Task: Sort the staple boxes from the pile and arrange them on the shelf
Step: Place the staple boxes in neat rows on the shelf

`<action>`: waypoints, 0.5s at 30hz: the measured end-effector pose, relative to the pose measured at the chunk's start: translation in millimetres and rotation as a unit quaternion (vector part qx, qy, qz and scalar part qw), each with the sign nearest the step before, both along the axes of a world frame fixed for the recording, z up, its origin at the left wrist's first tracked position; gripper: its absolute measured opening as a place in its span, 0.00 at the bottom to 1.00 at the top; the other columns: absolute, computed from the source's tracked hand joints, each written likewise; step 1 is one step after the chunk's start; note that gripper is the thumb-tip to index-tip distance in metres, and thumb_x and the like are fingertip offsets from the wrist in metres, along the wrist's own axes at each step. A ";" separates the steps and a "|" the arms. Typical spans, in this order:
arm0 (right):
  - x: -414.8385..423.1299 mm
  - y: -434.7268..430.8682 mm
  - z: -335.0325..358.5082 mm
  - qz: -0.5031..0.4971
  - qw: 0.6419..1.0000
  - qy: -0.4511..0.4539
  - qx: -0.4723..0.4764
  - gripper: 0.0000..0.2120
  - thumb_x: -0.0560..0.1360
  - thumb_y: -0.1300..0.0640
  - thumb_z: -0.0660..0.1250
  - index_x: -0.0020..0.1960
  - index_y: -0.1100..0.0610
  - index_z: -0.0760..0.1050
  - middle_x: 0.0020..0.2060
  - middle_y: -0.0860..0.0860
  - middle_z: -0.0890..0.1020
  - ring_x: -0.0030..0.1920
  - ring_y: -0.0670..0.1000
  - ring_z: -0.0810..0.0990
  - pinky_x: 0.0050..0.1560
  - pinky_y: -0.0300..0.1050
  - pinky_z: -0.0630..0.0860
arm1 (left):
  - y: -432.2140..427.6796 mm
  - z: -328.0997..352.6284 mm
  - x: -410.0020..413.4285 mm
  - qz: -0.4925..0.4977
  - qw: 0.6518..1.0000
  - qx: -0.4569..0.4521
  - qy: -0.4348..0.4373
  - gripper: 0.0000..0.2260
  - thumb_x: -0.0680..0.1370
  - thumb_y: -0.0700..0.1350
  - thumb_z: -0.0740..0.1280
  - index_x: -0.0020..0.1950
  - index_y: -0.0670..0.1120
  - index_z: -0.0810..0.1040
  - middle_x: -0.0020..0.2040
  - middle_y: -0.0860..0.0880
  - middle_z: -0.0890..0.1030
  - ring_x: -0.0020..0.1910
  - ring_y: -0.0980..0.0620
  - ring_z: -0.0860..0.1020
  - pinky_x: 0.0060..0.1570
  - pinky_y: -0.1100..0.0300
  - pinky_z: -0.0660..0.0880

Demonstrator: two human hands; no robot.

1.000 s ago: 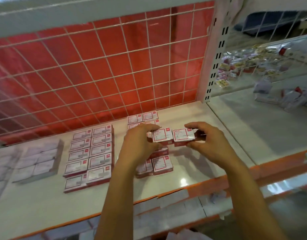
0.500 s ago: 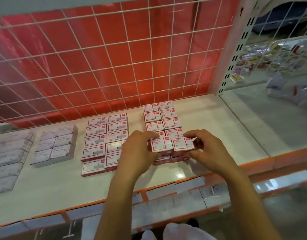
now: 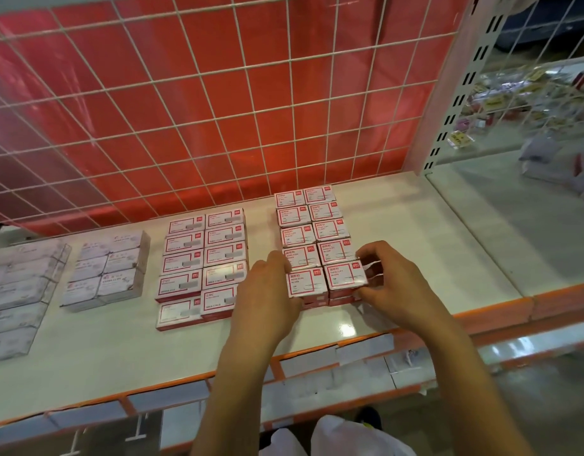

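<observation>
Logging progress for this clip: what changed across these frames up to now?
The pair of boxes held between the left hand and right hand came down and toward the person, now seated on the lower boxes at the near end of the right block. Both hands still grip it; nothing released. The left block and wrapped packs stayed put.

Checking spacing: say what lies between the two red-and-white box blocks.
In the head view, bare shelf separates the left block from the right block; toward the front, the left hand covers that gap.
</observation>
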State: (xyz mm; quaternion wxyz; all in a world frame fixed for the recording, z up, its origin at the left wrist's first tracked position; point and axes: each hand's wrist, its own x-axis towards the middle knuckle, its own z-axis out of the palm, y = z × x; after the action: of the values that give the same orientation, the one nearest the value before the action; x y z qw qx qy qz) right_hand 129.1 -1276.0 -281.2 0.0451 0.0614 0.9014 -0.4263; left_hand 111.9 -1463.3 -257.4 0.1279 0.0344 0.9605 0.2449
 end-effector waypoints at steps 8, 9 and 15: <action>0.7 -0.5 6.1 0.017 1.000 -0.008 0.016 0.22 0.69 0.58 0.75 0.58 0.50 0.68 0.49 0.44 0.78 0.44 0.42 0.78 0.42 0.29 0.73 | 3.0 -5.0 1.7 0.012 1.000 0.012 0.001 0.21 0.75 0.47 0.71 0.61 0.50 0.63 0.58 0.49 0.80 0.51 0.50 0.81 0.38 0.66 0.72; 1.2 -0.7 6.6 0.017 1.000 -0.009 0.017 0.22 0.69 0.57 0.75 0.58 0.50 0.68 0.50 0.44 0.79 0.45 0.42 0.78 0.43 0.30 0.73 | 3.3 -5.5 2.0 0.011 1.000 0.008 0.004 0.21 0.75 0.47 0.71 0.62 0.50 0.63 0.59 0.50 0.80 0.52 0.50 0.81 0.40 0.65 0.73; 1.8 -2.6 7.1 0.012 1.000 -0.015 0.025 0.22 0.69 0.55 0.75 0.56 0.49 0.67 0.55 0.47 0.80 0.46 0.43 0.77 0.45 0.32 0.73 | 6.7 -6.8 2.9 -0.001 1.000 0.004 0.010 0.24 0.75 0.48 0.71 0.65 0.50 0.61 0.62 0.50 0.78 0.55 0.50 0.80 0.45 0.63 0.76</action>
State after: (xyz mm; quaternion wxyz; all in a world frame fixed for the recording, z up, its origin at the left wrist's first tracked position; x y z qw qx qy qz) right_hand 130.9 -1278.6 -274.1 0.0619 0.0584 0.9116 -0.4023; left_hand 114.8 -1456.6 -264.3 0.1181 0.0381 0.9608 0.2479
